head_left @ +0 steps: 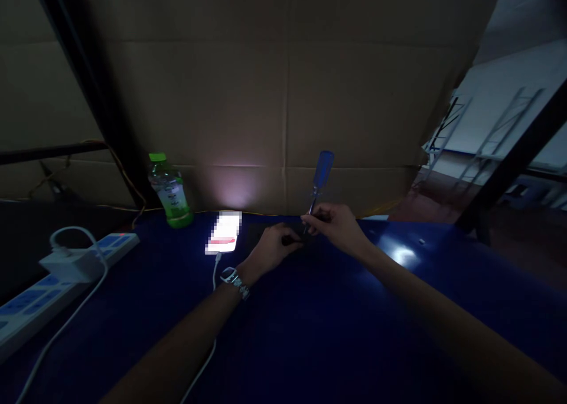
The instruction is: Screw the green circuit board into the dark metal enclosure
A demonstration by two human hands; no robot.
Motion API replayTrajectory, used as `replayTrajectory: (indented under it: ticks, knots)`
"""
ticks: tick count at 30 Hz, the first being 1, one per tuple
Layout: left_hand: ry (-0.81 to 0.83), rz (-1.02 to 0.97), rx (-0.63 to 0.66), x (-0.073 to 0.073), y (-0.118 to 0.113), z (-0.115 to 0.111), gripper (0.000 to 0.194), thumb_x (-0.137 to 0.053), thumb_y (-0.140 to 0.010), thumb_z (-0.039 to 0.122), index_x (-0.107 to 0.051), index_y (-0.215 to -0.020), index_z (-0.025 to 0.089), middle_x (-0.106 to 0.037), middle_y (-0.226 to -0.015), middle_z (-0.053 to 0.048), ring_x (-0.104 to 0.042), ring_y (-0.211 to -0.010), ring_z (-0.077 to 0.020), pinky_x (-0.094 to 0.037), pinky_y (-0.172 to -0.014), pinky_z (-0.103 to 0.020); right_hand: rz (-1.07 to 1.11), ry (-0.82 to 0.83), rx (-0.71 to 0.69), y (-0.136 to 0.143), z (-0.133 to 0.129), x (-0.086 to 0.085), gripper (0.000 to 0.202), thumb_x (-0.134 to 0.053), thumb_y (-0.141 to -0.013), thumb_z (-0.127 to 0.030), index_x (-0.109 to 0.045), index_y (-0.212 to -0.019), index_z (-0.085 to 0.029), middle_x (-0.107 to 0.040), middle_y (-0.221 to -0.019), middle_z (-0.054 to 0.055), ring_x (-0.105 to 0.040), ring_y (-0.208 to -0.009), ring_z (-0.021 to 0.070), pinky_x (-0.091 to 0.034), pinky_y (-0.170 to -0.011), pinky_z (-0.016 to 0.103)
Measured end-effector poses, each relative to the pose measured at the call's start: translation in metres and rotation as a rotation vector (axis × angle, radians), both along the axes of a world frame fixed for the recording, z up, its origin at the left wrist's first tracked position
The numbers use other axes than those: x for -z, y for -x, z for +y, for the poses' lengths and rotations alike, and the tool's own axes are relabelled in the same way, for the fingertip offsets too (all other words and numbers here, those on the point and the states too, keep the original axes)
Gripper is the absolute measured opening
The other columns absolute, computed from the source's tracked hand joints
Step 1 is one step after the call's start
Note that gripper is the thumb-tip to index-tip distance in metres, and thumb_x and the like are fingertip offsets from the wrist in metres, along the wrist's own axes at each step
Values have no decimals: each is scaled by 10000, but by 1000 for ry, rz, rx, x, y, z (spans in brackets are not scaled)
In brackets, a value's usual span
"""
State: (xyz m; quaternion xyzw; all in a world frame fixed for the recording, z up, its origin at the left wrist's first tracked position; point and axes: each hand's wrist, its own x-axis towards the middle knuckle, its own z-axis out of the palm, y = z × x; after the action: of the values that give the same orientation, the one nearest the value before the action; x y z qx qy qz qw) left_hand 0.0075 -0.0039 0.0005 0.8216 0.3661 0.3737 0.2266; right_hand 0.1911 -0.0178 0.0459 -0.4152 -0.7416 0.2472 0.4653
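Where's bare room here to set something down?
The largest bare-looking tabletop patch lies between the left forearm and right forearm; another, right of the latter, near a small pale object. Crowded: leftward, with power strip, bottle, phone and white cable; and at back, around left hand, right hand and screwdriver.

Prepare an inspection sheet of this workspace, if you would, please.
Surface: blue table, glare spot at right.
Things in hand: screwdriver, tilted, handle up; tip too dark to make out.
Clutter: bottle, lit phone and power strip toward the left; pale piece at right.
Hands: right hand grips the screwdriver's shaft; left hand beside its lower end, hold unclear.
Cables: white cable at phone's lower end; second white cable from adapter on power strip.
Surroundings: brown panel behind; dark posts either side.
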Motion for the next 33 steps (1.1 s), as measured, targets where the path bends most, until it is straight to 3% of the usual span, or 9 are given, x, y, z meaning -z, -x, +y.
replayTrajectory:
  ticks: [8,15,18,22,28,30,33]
  knots:
    - [1,18,-50,7,-3,1,27,-702,-733,165,-722,-750,170,-687,-837,-47,-615,-743,-166,-470,-703,-304,85,-83,87,6,3,13,314,-672,-807,-457,-553,-691,-192,-631,-618,12,-649,-537,156,-510,-510,273]
    - [5,3,-5,6,-3,1,75,-700,-735,158,-730,-803,174,-699,-855,-51,-635,-763,-178,-490,-724,-319,107,-79,84,7,3,12,336,-676,-796,-484,-545,-678,-198,-624,-595,9,-642,-532,157,-506,-516,278]
    - [34,-124,43,3,-6,-1,141,-708,-757,206,-717,-893,170,-706,-916,-53,-652,-811,-173,-502,-753,-303,87,-73,65,9,4,12,330,-680,-796,-470,-542,-670,-197,-613,-579,3,-630,-531,152,-490,-512,269]
    - [79,-284,25,0,-13,-4,119,-676,-805,265,-707,-829,153,-722,-839,-45,-657,-756,-161,-502,-705,-276,108,-101,82,12,5,10,331,-699,-784,-440,-508,-648,-205,-556,-558,-27,-586,-497,133,-461,-479,255]
    - [67,-165,81,-5,-9,-4,154,-587,-855,209,-727,-844,143,-728,-807,-40,-635,-710,-154,-471,-670,-271,14,14,-117,1,-3,-11,246,-597,-863,-385,-655,-1012,-197,-708,-910,56,-656,-668,156,-528,-551,280]
    - [69,-134,119,-5,-7,-2,177,-564,-876,229,-721,-868,148,-725,-819,-40,-639,-729,-157,-476,-674,-271,8,20,-127,0,-3,-14,208,-598,-862,-362,-664,-955,-189,-706,-866,51,-654,-655,152,-527,-562,280]
    - [83,-202,107,-3,-10,-2,156,-624,-847,271,-699,-920,155,-727,-878,-46,-655,-787,-166,-496,-713,-276,60,-46,-13,3,2,-7,205,-657,-819,-366,-604,-743,-183,-632,-664,6,-609,-543,133,-488,-515,264]
